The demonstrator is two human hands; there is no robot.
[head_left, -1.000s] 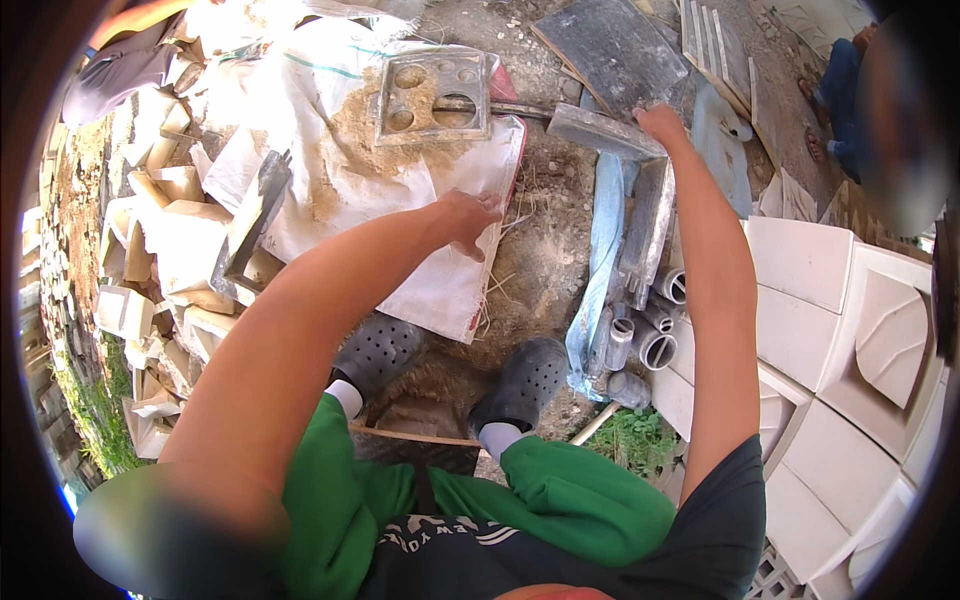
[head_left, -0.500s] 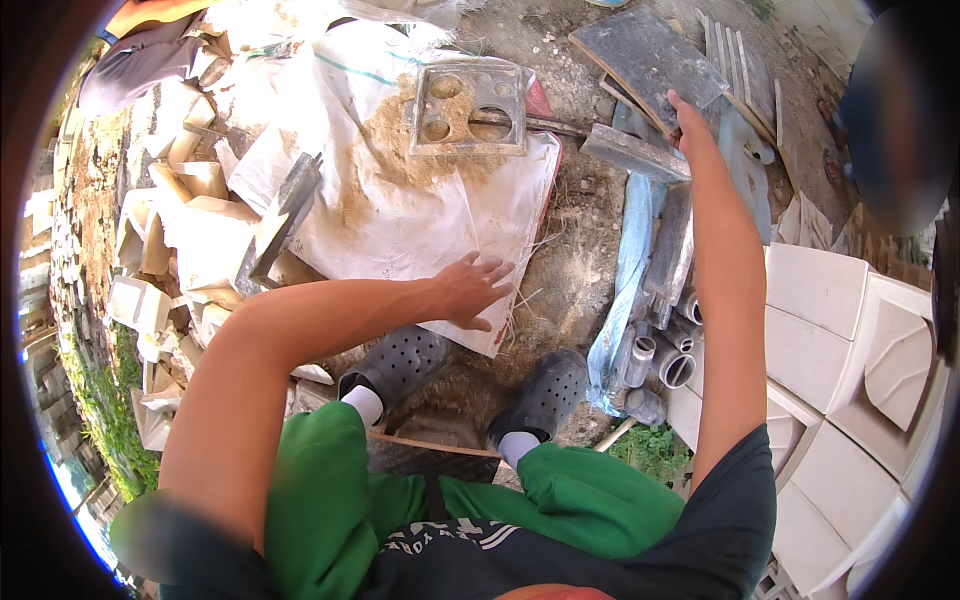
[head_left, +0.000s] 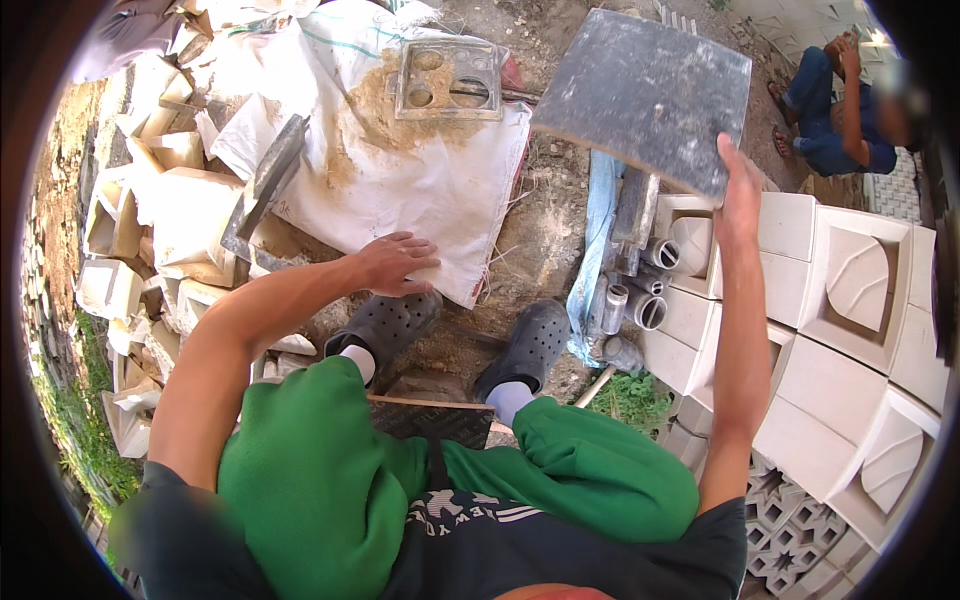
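A flat, dark grey square board (head_left: pixel 655 95), scuffed with pale dust, is raised at the upper right. My right hand (head_left: pixel 738 188) grips it by its near right corner, with the thumb or fingers along the edge. My left hand (head_left: pixel 398 264) has its fingers stretched out and holds nothing. It is over the near edge of a white woven sack (head_left: pixel 420 195) on the ground; whether it touches the sack I cannot tell. Farther back on the sack lies a metal frame plate (head_left: pixel 450 80) with round holes, sandy dust around it.
Pale broken cast blocks (head_left: pixel 190 225) pile up at left, with a dark metal angle bar (head_left: pixel 262 190) leaning there. To the right stand stacked cream blocks (head_left: pixel 815 395), beside short pipe pieces (head_left: pixel 640 310) and a blue plastic strip (head_left: pixel 592 260). Another person (head_left: pixel 850 110) sits at far right.
My right hand has lifted the dark board off the stack and brought it closer, tilting it. My left hand has shifted left. The view has swung right, showing more of the other person.
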